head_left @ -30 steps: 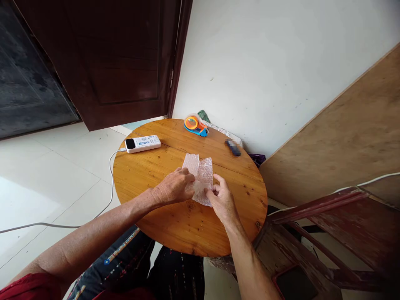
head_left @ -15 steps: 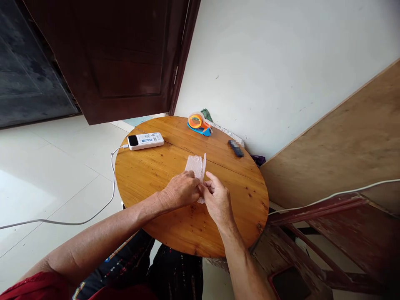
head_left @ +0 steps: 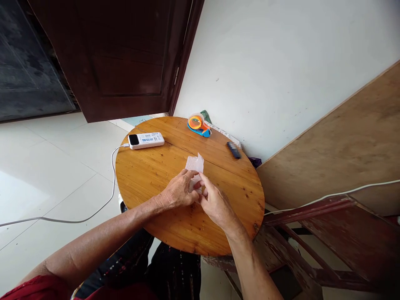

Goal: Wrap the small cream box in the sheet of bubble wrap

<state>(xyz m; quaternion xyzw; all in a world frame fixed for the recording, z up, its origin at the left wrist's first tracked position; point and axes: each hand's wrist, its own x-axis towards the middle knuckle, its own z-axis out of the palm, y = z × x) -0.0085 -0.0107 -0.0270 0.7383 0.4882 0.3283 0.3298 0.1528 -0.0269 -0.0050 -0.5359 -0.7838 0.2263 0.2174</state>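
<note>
A small sheet of translucent bubble wrap (head_left: 194, 163) lies at the middle of the round wooden table (head_left: 146, 171), its lower part covered by both hands. My left hand (head_left: 180, 188) presses over its left side, with fingers bent and closed on it. From the right, my right hand (head_left: 215, 204) pinches the right edge of the wrap between thumb and fingers. The fingertips of both hands meet near the sheet's lower end. Whether anything lies inside the wrap is hidden.
A white power bank (head_left: 146, 140) with a plugged-in cable (head_left: 113, 179) rests at the table's left. An orange and blue tape dispenser (head_left: 199, 125) stands at the back, a blurred dark object (head_left: 234, 150) to its right. A wooden chair (head_left: 312, 233) is at the right.
The upright right flap of the bubble wrap has folded down over the sheet. My right hand has shifted its fingers up along that edge; my left hand has moved slightly left and flattened.
</note>
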